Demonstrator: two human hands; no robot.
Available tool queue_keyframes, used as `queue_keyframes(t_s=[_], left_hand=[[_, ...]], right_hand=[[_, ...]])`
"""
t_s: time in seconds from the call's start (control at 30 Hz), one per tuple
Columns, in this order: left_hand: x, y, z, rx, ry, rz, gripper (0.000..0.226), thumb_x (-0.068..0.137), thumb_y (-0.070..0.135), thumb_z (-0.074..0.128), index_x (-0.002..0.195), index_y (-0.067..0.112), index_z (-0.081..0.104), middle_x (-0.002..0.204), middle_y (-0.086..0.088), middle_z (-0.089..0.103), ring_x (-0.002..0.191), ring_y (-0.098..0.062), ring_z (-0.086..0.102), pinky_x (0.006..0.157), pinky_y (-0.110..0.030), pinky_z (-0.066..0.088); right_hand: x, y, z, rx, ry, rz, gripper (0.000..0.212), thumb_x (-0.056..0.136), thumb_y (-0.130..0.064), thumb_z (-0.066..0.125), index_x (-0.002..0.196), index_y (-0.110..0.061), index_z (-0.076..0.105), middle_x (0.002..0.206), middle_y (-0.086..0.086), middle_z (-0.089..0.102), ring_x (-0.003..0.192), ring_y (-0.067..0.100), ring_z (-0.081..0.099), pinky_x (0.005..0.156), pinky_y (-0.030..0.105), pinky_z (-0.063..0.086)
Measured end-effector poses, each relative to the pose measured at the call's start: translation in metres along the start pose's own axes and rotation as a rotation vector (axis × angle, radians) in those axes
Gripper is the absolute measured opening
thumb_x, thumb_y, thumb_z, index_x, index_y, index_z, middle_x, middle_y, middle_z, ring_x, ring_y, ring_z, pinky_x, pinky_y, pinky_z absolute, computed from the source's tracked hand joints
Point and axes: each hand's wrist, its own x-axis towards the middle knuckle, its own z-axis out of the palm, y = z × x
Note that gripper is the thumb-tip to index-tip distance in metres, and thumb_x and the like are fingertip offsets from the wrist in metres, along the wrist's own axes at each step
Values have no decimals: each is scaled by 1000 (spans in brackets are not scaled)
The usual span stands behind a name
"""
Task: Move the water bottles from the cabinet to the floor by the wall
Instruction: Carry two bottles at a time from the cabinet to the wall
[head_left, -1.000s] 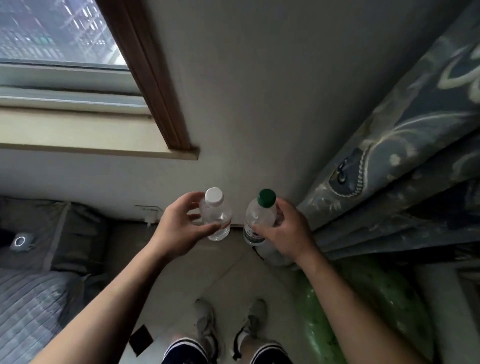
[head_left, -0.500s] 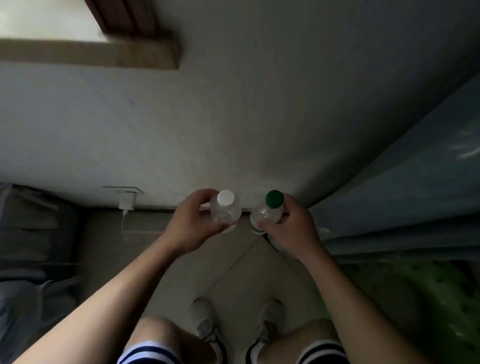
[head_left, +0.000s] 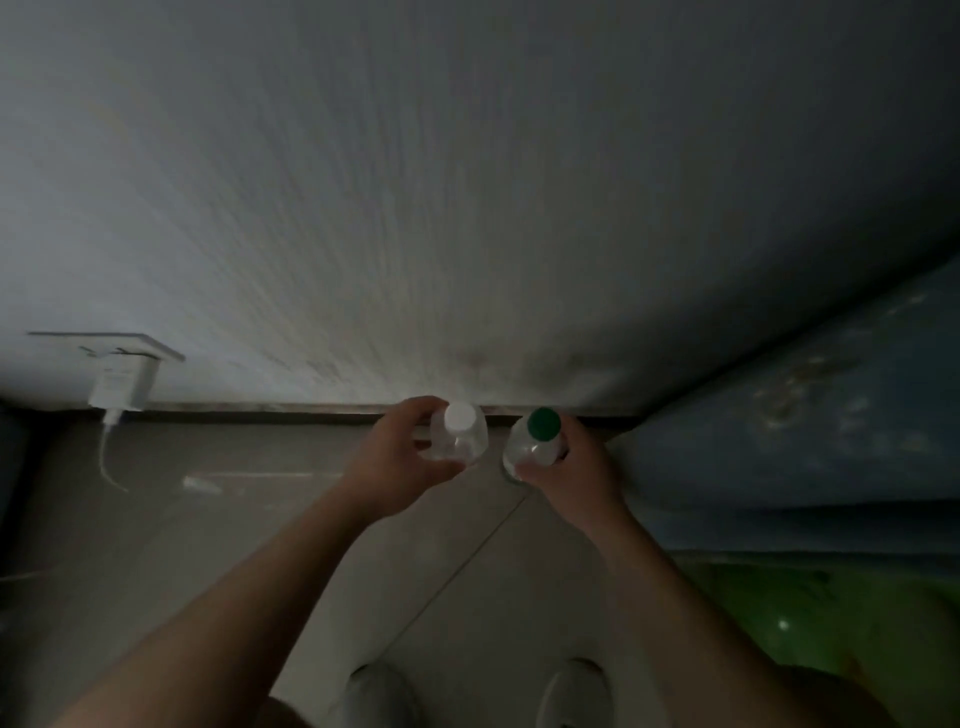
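Observation:
My left hand (head_left: 397, 457) grips a clear water bottle with a white cap (head_left: 460, 434). Beside it, my right hand (head_left: 574, 467) grips a clear water bottle with a green cap (head_left: 535, 441). Both bottles are upright, seen from above, low down right in front of the baseboard (head_left: 311, 413) of the pale wall (head_left: 467, 208). Whether their bases touch the tiled floor (head_left: 260, 519) is hidden by my hands. The cabinet is out of view.
A wall socket with a white charger and cable (head_left: 122, 387) sits at the left. A blue patterned curtain (head_left: 805, 431) hangs at the right, with a green object (head_left: 831, 608) below it. My shoes (head_left: 382, 693) stand near the bottom edge.
I have bent down and come closer to the wall; the window has left the view. Both bottles have dropped lower, down to the baseboard, still held in my hands.

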Motion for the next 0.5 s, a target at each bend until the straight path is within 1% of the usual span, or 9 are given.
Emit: queue_keyframes(t_s=[0.1,0.17,0.23,0.33,0.4,0.47,0.5], left_hand=[[19,-32,19,-8,1,-12,63,66,30,87,119,34,53,116,14,58,104,-4,58,89,-23,52],[29,-51,30,-19,-22,-19,63,67,25,87,120,31,53,116,15,57,105,-2,57,90,-22,51],[35,-69,40,-19,-29,-25,66,67,22,88,124,27,55,119,13,59,108,-4,57,93,-26,52],[40,-91,52,-13,-24,-54,68,65,19,89,125,26,56,119,10,60,110,-7,58,94,-29,52],[42,-100,59,-36,-26,-63,68,66,14,88,126,23,57,119,10,60,110,-6,57,94,-26,52],[43,-105,65,-47,-32,-73,70,67,11,87,128,20,56,121,8,58,109,-6,56,90,-18,49],[45,-106,68,-41,-37,-75,70,67,11,87,129,19,55,122,6,58,110,-7,56,89,-17,48]], right_hand=[[22,34,24,0,7,39,57,60,-23,87,103,-43,55,107,-12,65,99,12,62,85,32,52],[33,52,38,-1,22,37,53,60,-22,86,98,-41,56,109,-7,66,100,14,62,87,34,53],[40,66,50,12,26,44,45,61,-20,86,89,-41,56,103,-9,67,96,12,64,84,31,54],[46,83,62,18,22,46,47,61,-19,87,85,-47,58,94,-17,68,89,5,66,80,28,54],[50,92,67,26,18,53,46,62,-17,86,84,-46,59,91,-17,68,86,2,65,77,26,54],[51,98,69,27,4,61,42,64,-16,86,83,-41,58,89,-19,66,84,-3,63,73,20,50],[52,100,69,29,3,66,41,65,-16,86,84,-40,58,89,-19,65,85,-4,62,73,19,49]])
